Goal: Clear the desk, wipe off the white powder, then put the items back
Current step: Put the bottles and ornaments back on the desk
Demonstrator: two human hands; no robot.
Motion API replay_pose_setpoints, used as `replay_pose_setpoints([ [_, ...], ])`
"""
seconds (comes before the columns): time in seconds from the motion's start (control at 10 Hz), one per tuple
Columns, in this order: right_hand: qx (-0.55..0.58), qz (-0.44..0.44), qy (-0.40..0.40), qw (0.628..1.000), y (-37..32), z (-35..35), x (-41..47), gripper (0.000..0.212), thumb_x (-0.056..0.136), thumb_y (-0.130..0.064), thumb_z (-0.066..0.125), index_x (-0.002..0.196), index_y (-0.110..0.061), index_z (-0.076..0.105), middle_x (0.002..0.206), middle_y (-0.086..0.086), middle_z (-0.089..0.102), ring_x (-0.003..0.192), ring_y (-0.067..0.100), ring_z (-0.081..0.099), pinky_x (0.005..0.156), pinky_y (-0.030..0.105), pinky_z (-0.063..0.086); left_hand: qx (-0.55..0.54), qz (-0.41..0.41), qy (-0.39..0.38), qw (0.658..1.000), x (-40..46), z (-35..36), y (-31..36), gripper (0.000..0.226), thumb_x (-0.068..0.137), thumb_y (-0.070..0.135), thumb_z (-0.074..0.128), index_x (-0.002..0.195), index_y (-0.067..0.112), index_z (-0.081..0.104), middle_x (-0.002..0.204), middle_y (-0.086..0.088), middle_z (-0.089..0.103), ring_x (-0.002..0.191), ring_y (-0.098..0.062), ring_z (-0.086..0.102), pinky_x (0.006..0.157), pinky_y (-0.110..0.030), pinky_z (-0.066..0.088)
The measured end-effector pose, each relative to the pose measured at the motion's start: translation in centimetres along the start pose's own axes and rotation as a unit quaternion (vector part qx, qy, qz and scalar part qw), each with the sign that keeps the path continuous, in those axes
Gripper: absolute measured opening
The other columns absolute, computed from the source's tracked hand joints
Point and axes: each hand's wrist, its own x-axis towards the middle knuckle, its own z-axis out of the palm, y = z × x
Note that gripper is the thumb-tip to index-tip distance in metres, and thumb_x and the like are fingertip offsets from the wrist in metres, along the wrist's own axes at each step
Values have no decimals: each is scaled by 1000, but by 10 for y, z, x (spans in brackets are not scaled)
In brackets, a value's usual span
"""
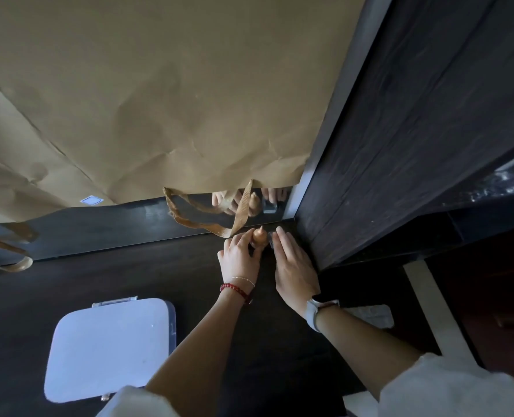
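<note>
Dark desk below paper-covered mirror.

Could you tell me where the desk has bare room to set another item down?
The dark desk is bare between the white lidded box and the back ledge, left of the left hand. The back right corner is crowded: both hands and the wooden gourd.

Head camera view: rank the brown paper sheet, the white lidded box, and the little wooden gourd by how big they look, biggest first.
1. Brown paper sheet, filling most of the upper frame.
2. White lidded box, on the dark desk and nearer the camera, so its look is somewhat inflated.
3. Wooden gourd, partly hidden by the left hand, clearly smallest.
</note>
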Motion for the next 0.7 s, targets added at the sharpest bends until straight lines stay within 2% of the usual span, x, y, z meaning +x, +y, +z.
replay_pose_setpoints([
  [0.2,-8,48,-14,999,-2,1,2,74,58,15,68,127,7,44,135,25,47,121,39,49,91,48,50,6,-1,-1,1000,1,3,6,38,88,30,53,126,25,49,129,-2,54,122,-22,40,93,-38,31],
  [0.3,-1,54,-5,999,0,4,1,73,61,16,66,129,8,41,137,26,43,123,39,46,92,49,49,4,0,-5,1000,1,4,8,40,89,28,53,128,23,47,130,-4,53,122,-24,40,96,-39,31],
  [0.5,26,65,-14,997,-2,2,0,72,68,7,64,134,2,35,143,28,32,129,42,37,100,52,41,5,-16,-25,1000,-5,0,5,56,87,26,57,137,21,33,139,-3,44,126,-24,35,99,-41,30],
  [0.6,74,57,3,996,-11,-13,-7,65,73,2,62,133,0,38,142,27,35,130,40,36,102,51,39,-14,-2,-3,1000,-22,-11,10,54,84,22,59,134,21,38,138,-2,43,126,-22,35,100,-39,31],
  [0.7,192,38,56,979,-22,-38,-21,45,81,-8,54,125,-2,48,133,18,50,126,30,45,101,47,42,-2,22,68,997,-56,-23,1,45,84,20,59,128,19,48,135,-4,47,127,-23,38,101,-40,33],
])
